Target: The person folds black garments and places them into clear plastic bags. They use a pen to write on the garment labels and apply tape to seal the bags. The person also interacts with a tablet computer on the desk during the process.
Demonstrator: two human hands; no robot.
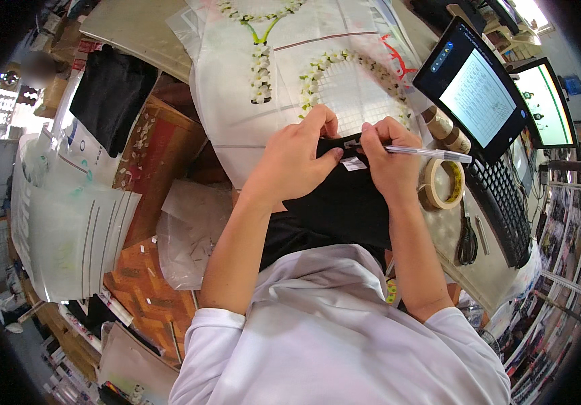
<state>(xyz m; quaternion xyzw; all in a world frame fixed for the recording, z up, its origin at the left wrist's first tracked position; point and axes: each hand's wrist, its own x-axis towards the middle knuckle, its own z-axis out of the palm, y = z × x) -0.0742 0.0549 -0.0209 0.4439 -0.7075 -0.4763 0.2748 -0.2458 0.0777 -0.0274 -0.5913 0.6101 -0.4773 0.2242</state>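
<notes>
Fingers (pixel 329 150) of the left hand (pixel 297 158) are closed in a pinch on the far edge of a folded black garment (pixel 344 202), which is held down at the middle of the bench (pixel 486 270), just in front of the person's body. A small white label (pixel 354 164) is seen on the black cloth between the two hands, touching the garment's far edge. The right hand (pixel 388 158) is curled shut around a clear pen (pixel 425 153), whose tip is brought to the garment edge just beside the label, while its barrel points right toward a black monitor (pixel 476 94). Whether anything has been marked yet cannot be told; the work appears to be at the marking or labelling stage, with the garment already folded and the label in place. Just right of the right hand a roll of tape (pixel 442 183) is laid flat, with black scissors (pixel 466 239) nearer and a black keyboard (pixel 503 202) further right. Beyond the hands a white printed sheet with flower patterns (pixel 270 88) is spread. To the left, crumpled clear plastic bags (pixel 189 236) and a stack of white bagged items (pixel 74 229) are laid over a patterned red surface (pixel 162 155), and another black cloth (pixel 112 94) is draped at the far left.
</notes>
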